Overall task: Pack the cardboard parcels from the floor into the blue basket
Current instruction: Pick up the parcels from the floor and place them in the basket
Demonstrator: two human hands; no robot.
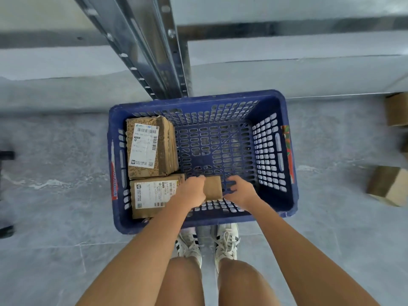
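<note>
A grey tiled floor (55,195) fills most of the view. From the far left a grey metal shelf post (150,51) with punched holes comes down to the far rim of the blue basket (198,100). The basket stands on the floor just beyond the person's feet, and its walls and bottom are slotted.

A red sticker (114,182) with pale writing runs down the basket's left wall, and a red and green one (288,149) lies on the right rim. Neither can be read.

Two parcels lie along the left wall inside. The far parcel (145,146) is patterned brown card with a white shipping label showing barcodes, a QR code and a blue logo strip. The near parcel (152,195) touches it and carries a white label with barcodes, a QR code and lines of print. All the print is too blurred to read.

On the floor to the right, well apart from the basket, lie two more cardboard boxes, one near (388,186) and one far (397,109).

The left hand (192,191) is inside the basket with its fingers curled round the left side of a small plain parcel (213,187), which is low by the near wall, just right of the near parcel. The right hand (240,191) is at that parcel's right edge with its fingers half curled and spread. I cannot tell whether it has hold of the card.

White laced shoes (227,239) with dark stripes stand just near of the basket.
</note>
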